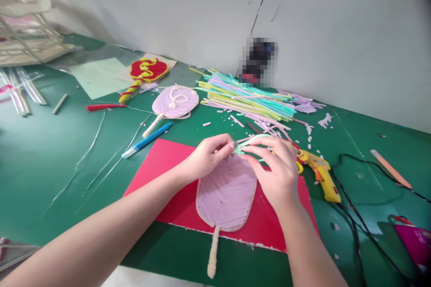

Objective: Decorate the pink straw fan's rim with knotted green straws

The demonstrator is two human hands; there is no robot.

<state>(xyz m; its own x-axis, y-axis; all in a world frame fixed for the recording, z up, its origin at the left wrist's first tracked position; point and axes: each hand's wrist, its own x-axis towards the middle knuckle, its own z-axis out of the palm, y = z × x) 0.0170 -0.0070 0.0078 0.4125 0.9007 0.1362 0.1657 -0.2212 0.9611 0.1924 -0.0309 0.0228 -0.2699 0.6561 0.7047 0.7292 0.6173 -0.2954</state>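
Observation:
A lilac fan with a cream rim and a fuzzy cream handle lies on a red board, its handle toward me. Above the fan's far end, my left hand pinches a mint-green pipe cleaner between thumb and fingers. My right hand grips the same green strand a little to the right, and a loop of it rises behind the fingers. The fingers partly cover the strand's ends and the top of the fan.
Behind the board lies a pile of pastel pipe cleaners with scattered offcuts. A yellow glue gun and black cord are on the right. A second lilac fan, a red-and-yellow fan, a blue pen and a red tassel lie left.

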